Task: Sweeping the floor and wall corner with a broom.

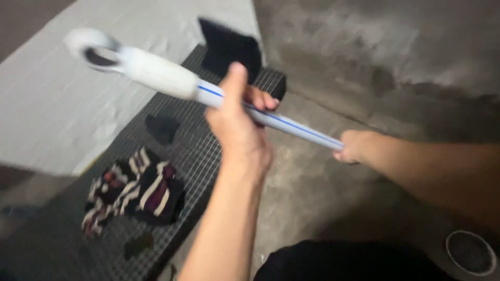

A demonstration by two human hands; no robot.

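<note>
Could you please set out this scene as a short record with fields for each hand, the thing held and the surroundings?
Held thing: long white pole with a thin blue stripe, a thicker white grip and a loop at its upper end
Left hand: closed around the pole just below the grip
Right hand: closed around the pole lower down
Sharpness: blurred
Under the pole: dark metal floor grate
On the grate: crumpled striped cloth in black, white and dark red
Right of the grate: grey concrete floor
</note>
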